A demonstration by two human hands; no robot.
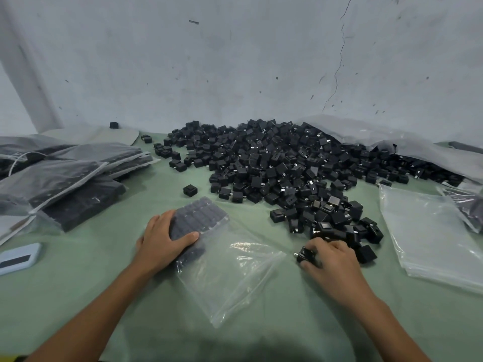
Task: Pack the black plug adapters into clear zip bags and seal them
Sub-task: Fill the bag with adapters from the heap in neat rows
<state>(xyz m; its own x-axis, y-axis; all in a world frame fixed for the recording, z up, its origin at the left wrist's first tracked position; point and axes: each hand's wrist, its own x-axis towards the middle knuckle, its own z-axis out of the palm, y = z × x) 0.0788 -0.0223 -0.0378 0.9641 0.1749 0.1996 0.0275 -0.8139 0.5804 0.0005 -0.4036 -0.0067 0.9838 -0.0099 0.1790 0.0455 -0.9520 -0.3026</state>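
Clear bag (230, 273) lies mid-table, its adapters blurred under plastic; left hand (163, 241) presses flat on it. Right hand (330, 259) grips an adapter (305, 254), partly hiding it. No writing legible.

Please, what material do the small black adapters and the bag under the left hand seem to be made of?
Black adapters: probably hard moulded plastic with a matte finish; sharp cube edges, dull sheen.
Bag under the left hand: thin clear plastic film, glossy; it wrinkles, glints, and shows the green table through it.
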